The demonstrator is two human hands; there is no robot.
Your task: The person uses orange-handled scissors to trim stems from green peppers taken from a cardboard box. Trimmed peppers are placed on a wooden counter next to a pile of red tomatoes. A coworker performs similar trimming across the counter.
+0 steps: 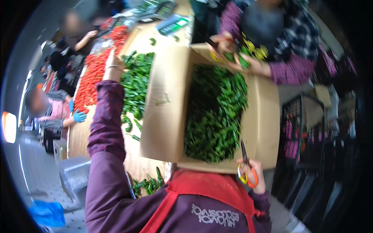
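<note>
My right hand grips a pair of scissors with yellow and orange handles. The dark blades point away from me, beside the near right corner of an open cardboard box. Inside the box lies a deep heap of green peppers. My left arm stretches far across the table, and my left hand is between a pile of small red produce and a pile of green peppers. Its fingers are blurred, and I cannot tell whether they hold anything.
Across the box, a co-worker's hands hold green peppers. Another person's blue-gloved hand rests at the red pile. Clear plastic containers stand at the lower left. Several loose green peppers lie near me. Black crates stand at right.
</note>
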